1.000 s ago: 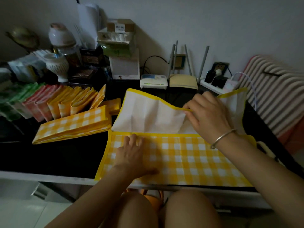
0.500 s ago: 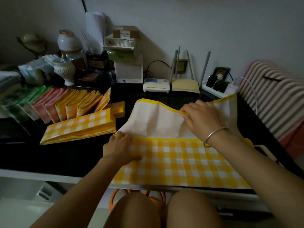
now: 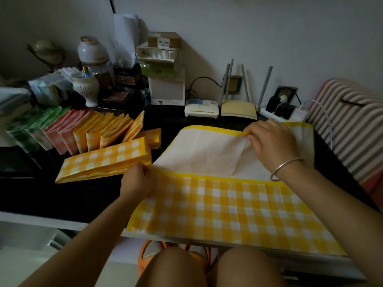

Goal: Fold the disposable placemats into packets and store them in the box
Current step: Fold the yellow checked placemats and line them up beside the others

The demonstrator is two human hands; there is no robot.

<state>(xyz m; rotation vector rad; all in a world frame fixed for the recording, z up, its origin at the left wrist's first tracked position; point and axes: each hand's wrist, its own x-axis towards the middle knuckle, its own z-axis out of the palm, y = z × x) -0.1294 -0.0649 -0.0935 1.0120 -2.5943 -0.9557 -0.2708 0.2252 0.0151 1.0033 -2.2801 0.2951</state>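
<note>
The yellow-checked placemat [image 3: 228, 208] lies on the dark table [image 3: 83, 199], directly in front of the person. Its near half shows the checked face and reaches the table's near edge. Its far half shows the white underside, with a yellow border along the far edge.

The left hand [image 3: 137, 181] is at the placemat's 9 o'clock side. Its fingers are curled and pinch the left edge where the checked half meets the white half. The right hand [image 3: 271, 141] is at the placemat's 12 to 1 o'clock edge. Its thumb and fingers are closed on the far yellow border and hold it slightly raised. A metal bracelet [image 3: 286, 168] sits on the right wrist.

At 10 o'clock from the placemat, just beside the left hand, lies a long folded yellow-checked strip [image 3: 103, 160]. Beyond it, at 10 to 11 o'clock, a row of folded packets [image 3: 83, 129] stands on edge: green, then pink, then yellow. Whether a box contains this row cannot be determined.

At 12 o'clock, against the wall, stand two routers [image 3: 202, 108]. At 2 o'clock rests a striped cushion [image 3: 352, 125].
</note>
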